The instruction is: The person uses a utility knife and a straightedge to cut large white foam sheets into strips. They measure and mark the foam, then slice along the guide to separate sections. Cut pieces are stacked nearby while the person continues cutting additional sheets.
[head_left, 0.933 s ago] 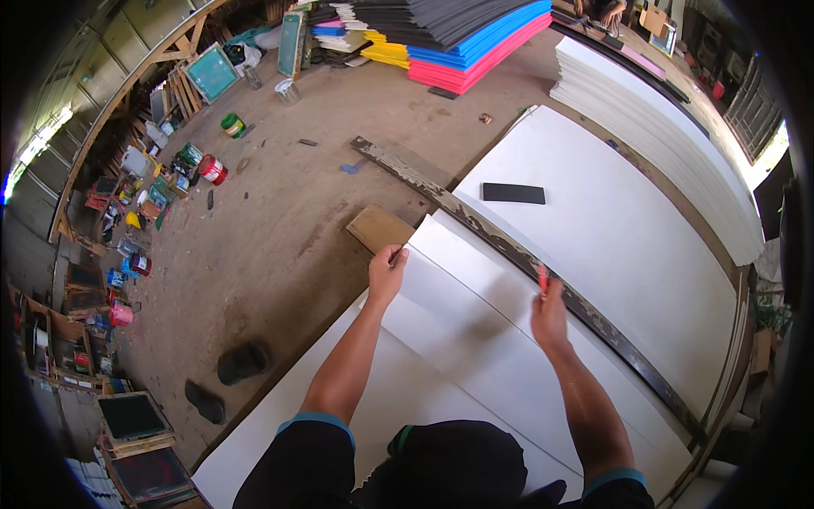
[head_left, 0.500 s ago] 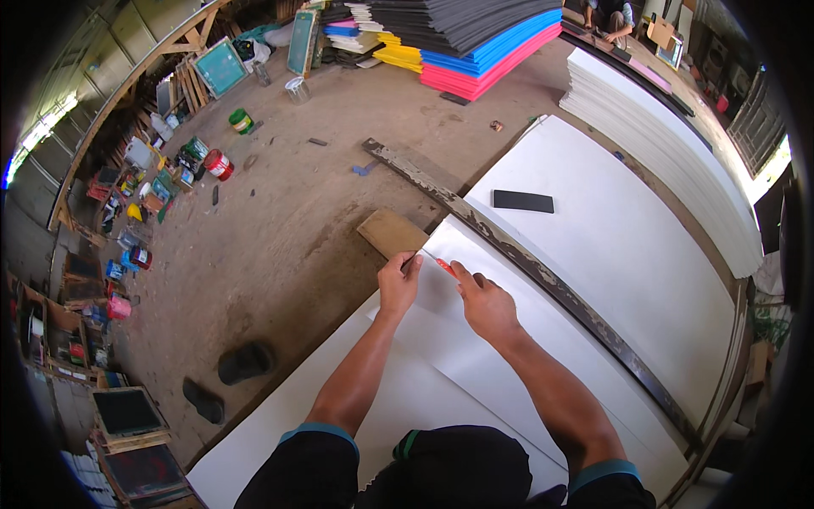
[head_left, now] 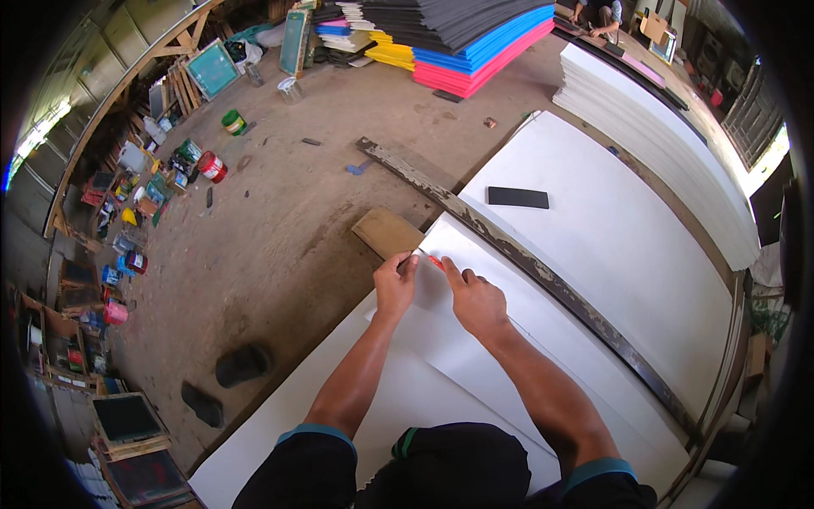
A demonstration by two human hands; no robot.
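Observation:
In my right hand is a slim red-handled cutter, its tip pointing up and left toward my left fingertips. My left hand is closed in a pinch beside that tip, over the sheet's far left corner. A small dark thing shows at those fingers, too small to name. Under both hands lie overlapping white sheets. A long, worn metal straight bar crosses the white sheets to the right. Past it, a black rectangular block rests on another white sheet.
A brown board juts out beyond the sheet corner. Coloured sheets are stacked at the back, with a tall white stack to their right. Dark footwear and paint cans are on the floor. Another person's hand shows far right.
My right hand and the cutter have shifted slightly left, closer to my left fingertips. My left hand stays pinched at the corner. The whole view has shifted a little.

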